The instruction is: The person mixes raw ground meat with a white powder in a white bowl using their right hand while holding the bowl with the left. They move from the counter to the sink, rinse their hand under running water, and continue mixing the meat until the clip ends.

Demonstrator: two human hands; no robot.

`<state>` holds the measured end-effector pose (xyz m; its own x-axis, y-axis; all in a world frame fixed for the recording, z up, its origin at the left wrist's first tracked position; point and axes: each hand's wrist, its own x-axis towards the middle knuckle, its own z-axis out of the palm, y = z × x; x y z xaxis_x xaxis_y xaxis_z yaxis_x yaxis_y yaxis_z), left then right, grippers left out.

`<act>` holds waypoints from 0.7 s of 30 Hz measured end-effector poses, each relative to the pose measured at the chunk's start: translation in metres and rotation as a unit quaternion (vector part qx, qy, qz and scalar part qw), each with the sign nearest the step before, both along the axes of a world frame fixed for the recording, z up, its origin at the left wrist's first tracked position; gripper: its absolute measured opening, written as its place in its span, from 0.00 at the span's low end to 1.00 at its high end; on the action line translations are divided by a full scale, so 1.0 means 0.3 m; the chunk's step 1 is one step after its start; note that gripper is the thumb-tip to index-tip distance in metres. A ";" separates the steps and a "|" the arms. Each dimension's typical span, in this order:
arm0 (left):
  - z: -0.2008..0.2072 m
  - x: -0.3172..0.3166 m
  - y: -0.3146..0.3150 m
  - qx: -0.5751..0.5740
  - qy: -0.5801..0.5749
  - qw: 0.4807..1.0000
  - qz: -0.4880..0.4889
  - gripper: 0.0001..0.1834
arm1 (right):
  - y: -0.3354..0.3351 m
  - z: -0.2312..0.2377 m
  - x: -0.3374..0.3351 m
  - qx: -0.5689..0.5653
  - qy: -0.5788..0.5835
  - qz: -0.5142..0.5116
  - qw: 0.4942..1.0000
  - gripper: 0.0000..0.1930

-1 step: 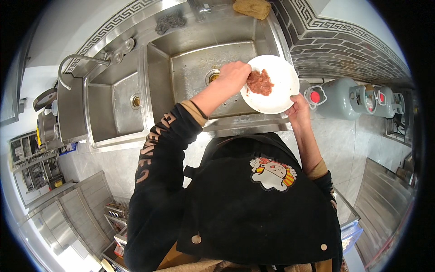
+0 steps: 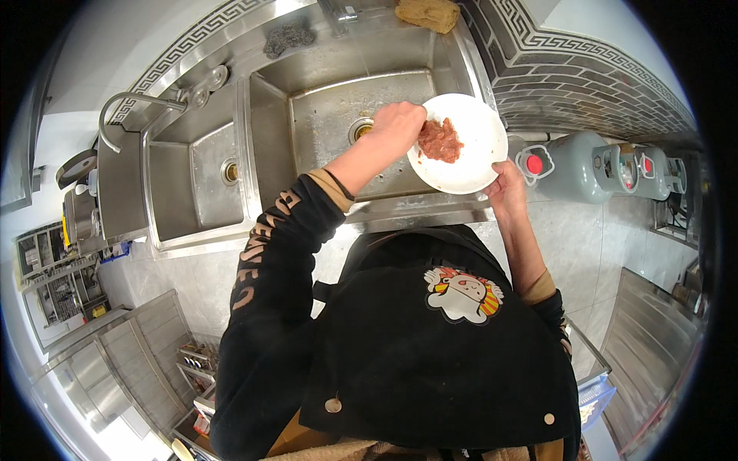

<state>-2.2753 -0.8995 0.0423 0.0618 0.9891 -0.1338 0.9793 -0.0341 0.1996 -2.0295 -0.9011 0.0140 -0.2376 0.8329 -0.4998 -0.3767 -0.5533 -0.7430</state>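
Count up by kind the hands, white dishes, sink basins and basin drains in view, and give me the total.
Hands: 2
White dish: 1
Sink basins: 2
Basin drains: 2
Total: 7

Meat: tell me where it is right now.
In the head view, up and right of centre, the meat lies in the left part of the white dish, right beside the left hand.

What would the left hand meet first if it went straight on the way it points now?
Most likely the white dish: the left hand points away and rightward at its near-left rim, beside the reddish, meat-like food. The fingertips are hidden, so depth and contact are unclear.
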 end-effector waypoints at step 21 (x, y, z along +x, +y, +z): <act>-0.033 0.177 -0.098 0.161 -0.269 0.941 -0.124 0.06 | 0.009 -0.046 0.006 0.011 0.010 0.028 0.999 0.17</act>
<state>-2.2224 -0.9290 0.0325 0.2697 0.9193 0.2865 0.6928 -0.3919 0.6054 -2.0277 -0.8984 0.0001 -0.2944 0.8284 -0.4766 -0.3608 -0.5581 -0.7472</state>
